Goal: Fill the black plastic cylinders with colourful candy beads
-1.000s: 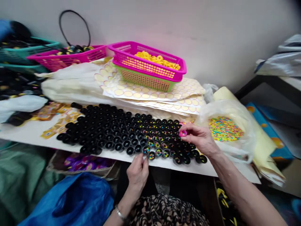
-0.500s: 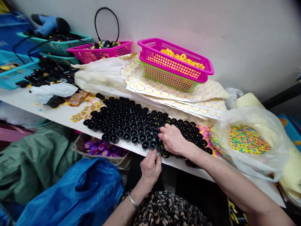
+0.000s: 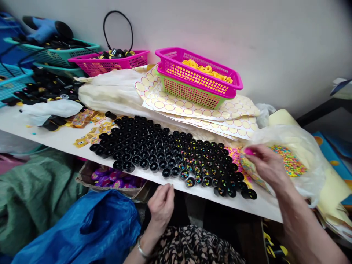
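Many small black cups (image 3: 144, 164) stand packed on the white table. Those toward the right have colourful candy beads (image 3: 190, 181) inside, while the left ones show bare bottoms. My right hand (image 3: 268, 165) is closed on a small pink object (image 3: 249, 151), whose kind I cannot make out, beside the clear plastic bag (image 3: 313, 146). Multicoloured beads (image 3: 291, 161) fill that bag. Just off the table's front edge, my left hand (image 3: 161, 205) is closed, its fingertips pinched near the front cups. Whatever it may hold is hidden.
Behind the cups lie sheets of round stickers (image 3: 176, 110) under stacked pink and green baskets (image 3: 198, 93) with yellow rings. Small yellow packets (image 3: 95, 134) and black parts (image 3: 52, 86) lie to the left. Below the table is a box of purple packages (image 3: 112, 178).
My right hand has moved right from over the cups to the bead bag, and the pink object now shows. My left hand has drawn slightly down and left. The view has shifted.
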Motion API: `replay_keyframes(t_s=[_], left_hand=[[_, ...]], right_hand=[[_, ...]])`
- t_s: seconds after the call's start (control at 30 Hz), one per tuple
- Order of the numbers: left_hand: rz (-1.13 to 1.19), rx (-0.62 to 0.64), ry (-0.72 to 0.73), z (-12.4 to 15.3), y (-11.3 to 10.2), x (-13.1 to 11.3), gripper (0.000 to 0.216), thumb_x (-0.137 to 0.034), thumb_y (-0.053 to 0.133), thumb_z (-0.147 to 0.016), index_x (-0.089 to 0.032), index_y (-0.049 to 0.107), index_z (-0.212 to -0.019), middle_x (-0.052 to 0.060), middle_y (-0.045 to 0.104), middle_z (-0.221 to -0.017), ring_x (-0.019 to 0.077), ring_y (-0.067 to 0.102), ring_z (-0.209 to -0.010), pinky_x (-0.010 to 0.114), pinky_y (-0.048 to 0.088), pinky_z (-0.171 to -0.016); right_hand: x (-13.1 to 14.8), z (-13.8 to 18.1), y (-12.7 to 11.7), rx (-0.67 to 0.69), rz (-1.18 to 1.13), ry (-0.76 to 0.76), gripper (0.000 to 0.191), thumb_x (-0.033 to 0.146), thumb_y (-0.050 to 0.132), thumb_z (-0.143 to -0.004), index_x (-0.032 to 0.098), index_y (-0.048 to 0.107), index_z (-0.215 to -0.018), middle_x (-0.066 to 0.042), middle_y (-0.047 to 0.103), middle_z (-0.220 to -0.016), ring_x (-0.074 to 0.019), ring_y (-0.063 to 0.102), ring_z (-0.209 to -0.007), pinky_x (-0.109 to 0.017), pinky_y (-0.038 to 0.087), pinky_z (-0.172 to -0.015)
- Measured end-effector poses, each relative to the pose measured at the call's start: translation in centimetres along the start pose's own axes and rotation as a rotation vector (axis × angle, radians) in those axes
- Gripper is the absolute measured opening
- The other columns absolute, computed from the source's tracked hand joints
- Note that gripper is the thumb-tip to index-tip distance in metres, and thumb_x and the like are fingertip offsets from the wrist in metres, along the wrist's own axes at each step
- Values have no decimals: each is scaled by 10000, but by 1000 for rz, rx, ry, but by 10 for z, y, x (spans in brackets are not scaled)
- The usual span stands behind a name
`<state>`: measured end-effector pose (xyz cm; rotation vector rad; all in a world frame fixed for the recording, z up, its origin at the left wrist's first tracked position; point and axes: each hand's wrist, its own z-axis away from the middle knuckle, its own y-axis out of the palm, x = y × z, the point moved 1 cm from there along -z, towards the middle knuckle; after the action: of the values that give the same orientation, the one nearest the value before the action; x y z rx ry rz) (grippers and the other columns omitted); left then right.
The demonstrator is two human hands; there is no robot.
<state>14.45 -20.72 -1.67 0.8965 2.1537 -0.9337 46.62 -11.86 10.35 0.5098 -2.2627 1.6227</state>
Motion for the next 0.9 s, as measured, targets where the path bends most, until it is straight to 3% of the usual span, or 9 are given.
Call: replay_keyframes(t_s=[0.03, 0.1, 0.17, 0.33, 0.57, 0.67, 0.77, 0.83, 0.9], left_hand=[[-36, -41, -1, -1, -5, 5, 121, -163, 593, -790, -164, 610, -909, -21, 557, -664, 58, 484, -511, 183, 425, -510], [-119, -100, -11, -5, -12, 17, 197, -169, 619, -769, -161, 608, -966, -7, 573, -727, 65, 492, -544, 197, 443, -542], [-187, -136, 10, -11, -14, 29, 232, -178, 648, -743, -155, 614, -971, 30, 600, -828, 95, 542, -638, 226, 473, -606], [-268, -138, 103, -20, -6, 43, 214, -188, 677, -713, -161, 636, -922, 61, 630, -885, 167, 592, -804, 302, 492, -734], [-266, -165, 130, -22, -2, 51, 233, -211, 690, -698, -169, 643, -923, 62, 645, -865, 175, 599, -765, 314, 479, -720], [-295, -151, 163, -23, -1, 50, 223, -195, 682, -702, -179, 643, -921, 56, 652, -863, 174, 600, -770, 319, 469, -742], [-304, -139, 157, -22, -3, 41, 179, -185, 654, -729, -174, 643, -907, 66, 645, -873, 170, 588, -793, 316, 467, -746], [-301, -110, 131, -21, -5, 36, 155, -188, 623, -759, -173, 637, -912, 65, 637, -869, 164, 580, -795, 312, 464, -742], [-313, -81, 130, -19, -6, 32, 155, -182, 601, -775, -173, 628, -928, 61, 636, -866, 163, 580, -799, 315, 455, -744]], right_hand=[[-27, 1, -8, -28, 124, 153, 156, 268, 516, -768, 191, 614, -862, -87, 622, -841, -222, 567, -780, -346, 424, -679], [-69, 0, -15, 53, 328, 384, 77, 167, 532, -678, 166, 605, -703, -147, 626, -827, -296, 574, -851, -400, 404, -702], [-91, -4, -14, 151, 345, 488, 74, 91, 532, -591, 157, 559, -570, -163, 622, -749, -326, 577, -861, -415, 393, -713], [-103, -15, 4, 205, -27, 448, 58, 110, 563, -516, 165, 546, -515, -26, 573, -551, -191, 573, -641, -302, 424, -633], [-120, 1, -4, -93, -474, 439, 269, 340, 663, -569, 150, 594, -747, -22, 618, -692, -140, 560, -613, -292, 471, -589], [-103, 8, -13, -211, -625, 415, 300, 325, 719, -562, 162, 619, -792, -32, 638, -772, -147, 579, -662, -314, 489, -641], [-59, 13, -14, -267, -811, 317, 288, 261, 768, -560, 185, 654, -814, -47, 658, -872, -162, 597, -734, -331, 497, -693], [-19, 16, -7, -152, -882, 243, 266, 240, 764, -599, 207, 665, -843, -44, 662, -891, -170, 600, -766, -330, 494, -707], [23, 18, 7, 63, -896, 174, 231, 245, 740, -649, 222, 667, -867, -30, 659, -859, -164, 591, -752, -312, 485, -687]])
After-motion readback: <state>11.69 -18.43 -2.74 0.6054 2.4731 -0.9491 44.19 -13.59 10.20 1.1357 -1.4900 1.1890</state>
